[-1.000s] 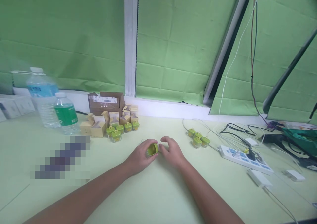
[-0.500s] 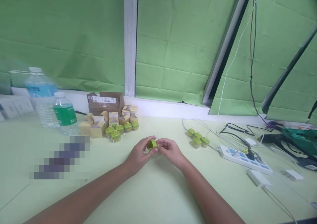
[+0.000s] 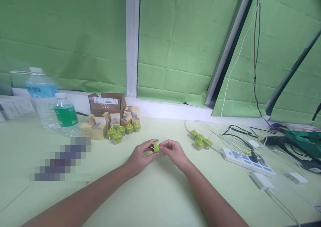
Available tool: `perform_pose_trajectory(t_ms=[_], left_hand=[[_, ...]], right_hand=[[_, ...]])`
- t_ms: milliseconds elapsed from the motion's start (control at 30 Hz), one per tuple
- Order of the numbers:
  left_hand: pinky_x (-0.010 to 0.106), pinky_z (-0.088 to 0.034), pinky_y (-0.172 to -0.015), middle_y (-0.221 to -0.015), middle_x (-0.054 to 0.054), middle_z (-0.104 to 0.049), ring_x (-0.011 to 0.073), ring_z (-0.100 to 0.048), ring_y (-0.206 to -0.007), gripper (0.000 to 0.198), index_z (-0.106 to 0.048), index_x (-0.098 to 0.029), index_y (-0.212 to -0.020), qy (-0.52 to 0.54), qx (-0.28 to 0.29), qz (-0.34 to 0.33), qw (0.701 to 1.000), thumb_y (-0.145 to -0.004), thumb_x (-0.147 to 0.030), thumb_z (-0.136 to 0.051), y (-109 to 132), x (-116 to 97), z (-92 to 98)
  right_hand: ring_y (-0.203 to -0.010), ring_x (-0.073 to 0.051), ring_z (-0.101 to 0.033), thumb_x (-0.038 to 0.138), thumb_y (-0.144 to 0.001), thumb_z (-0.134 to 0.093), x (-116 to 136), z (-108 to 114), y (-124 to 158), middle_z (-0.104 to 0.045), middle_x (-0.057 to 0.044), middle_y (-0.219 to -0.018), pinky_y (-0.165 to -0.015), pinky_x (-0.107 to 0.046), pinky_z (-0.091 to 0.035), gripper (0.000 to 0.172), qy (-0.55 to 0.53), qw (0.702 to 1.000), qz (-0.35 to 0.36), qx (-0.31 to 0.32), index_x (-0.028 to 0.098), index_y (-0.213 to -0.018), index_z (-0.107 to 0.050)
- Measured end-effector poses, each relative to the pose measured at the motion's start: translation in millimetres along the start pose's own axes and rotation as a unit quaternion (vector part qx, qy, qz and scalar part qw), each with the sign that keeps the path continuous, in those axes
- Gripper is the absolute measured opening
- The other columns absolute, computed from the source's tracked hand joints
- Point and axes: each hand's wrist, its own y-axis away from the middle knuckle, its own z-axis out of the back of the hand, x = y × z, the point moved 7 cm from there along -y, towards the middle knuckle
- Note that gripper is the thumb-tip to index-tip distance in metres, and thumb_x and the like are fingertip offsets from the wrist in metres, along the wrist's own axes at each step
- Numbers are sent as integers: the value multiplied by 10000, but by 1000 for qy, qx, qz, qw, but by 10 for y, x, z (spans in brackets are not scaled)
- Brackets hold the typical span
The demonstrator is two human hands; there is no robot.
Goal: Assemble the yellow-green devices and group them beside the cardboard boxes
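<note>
My left hand (image 3: 140, 156) and my right hand (image 3: 174, 152) meet over the middle of the pale green table (image 3: 155, 193). Between their fingertips they pinch a small green lidded item (image 3: 156, 146), held a little above the tabletop. Both hands are closed on it. To the left lies a cluster of several similar green items (image 3: 122, 131) beside small tan cartons (image 3: 105, 125). Another group of the green items (image 3: 200, 140) rests to the right of my hands.
Two water bottles (image 3: 54, 101) stand at the back left with a brown box (image 3: 106, 103) behind the cartons. A white power strip (image 3: 248, 161), tangled cables (image 3: 240, 133) and adapters (image 3: 262, 180) crowd the right side. A green curtain hangs behind.
The hands have lifted the green item slightly off the table and turned it, so it now stands upright between the fingertips. My right hand went from resting beside it to pinching it.
</note>
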Motion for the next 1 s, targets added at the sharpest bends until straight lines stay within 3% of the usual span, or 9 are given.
perform_pose_trajectory(t_ms=[267, 500, 667, 833, 1000], left_hand=[[308, -574, -814, -1037, 37, -709, 163, -650, -837, 459, -631, -235, -1267, -24, 23, 9, 999, -811, -251, -685, -4, -107, 20], [301, -559, -790, -1052, 37, -705, 159, -642, -814, 454, -629, -247, -1256, -37, 40, -7, 998, -805, -229, -674, -9, -177, 17], [301, -548, -793, -987, 26, -697, 161, -639, -822, 446, -612, -244, -1264, -41, 28, -1, 999, -822, -240, -673, -7, -106, 7], [304, -558, -794, -1021, 35, -693, 159, -643, -816, 450, -601, -246, -1268, -51, 17, -18, 998, -824, -259, -674, 2, -109, 10], [297, -562, -804, -1004, 28, -684, 153, -641, -817, 457, -601, -252, -1270, -52, 32, -16, 998, -820, -219, -676, 16, -135, -7]], right_hand=[[-588, -105, -528, 436, -655, -820, -5, 12, 9, -659, 0, -695, -613, -270, -443, 321, -29, 999, -21, 16, 165, -793, -718], [-600, -104, -547, 436, -624, -851, -9, 7, 45, -647, 11, -680, -657, -282, -470, 348, -72, 995, -60, 26, 165, -807, -731], [-626, -119, -604, 484, -633, -841, -30, 42, 16, -687, -8, -747, -670, -290, -499, 470, -78, 993, -79, 27, 180, -959, -692], [-604, -107, -580, 488, -620, -843, -48, 89, -23, -665, -1, -698, -619, -259, -482, 412, -46, 997, -55, 6, 162, -805, -672], [-591, -104, -557, 488, -627, -831, -73, 45, -15, -650, 7, -673, -613, -262, -475, 390, -32, 998, -52, -10, 165, -793, -688]])
